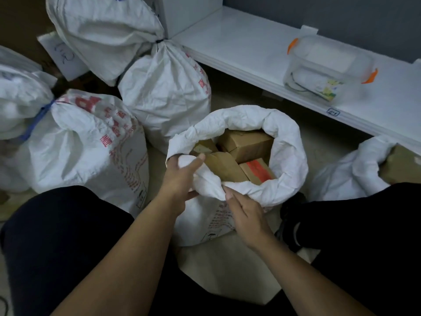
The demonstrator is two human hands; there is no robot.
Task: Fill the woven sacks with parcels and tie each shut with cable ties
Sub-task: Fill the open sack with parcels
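Woven sack (282, 156) upright, mouth up, left hand (182, 179) and right hand (243, 213) gripping its near rim

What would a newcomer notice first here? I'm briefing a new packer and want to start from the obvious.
First, the open sack in the middle, its rolled rim gripped by the left hand and right hand, brown parcels showing inside. Next, the tied sacks standing to the left and behind it. Then the clear tub with orange clips on the white shelf at upper right.
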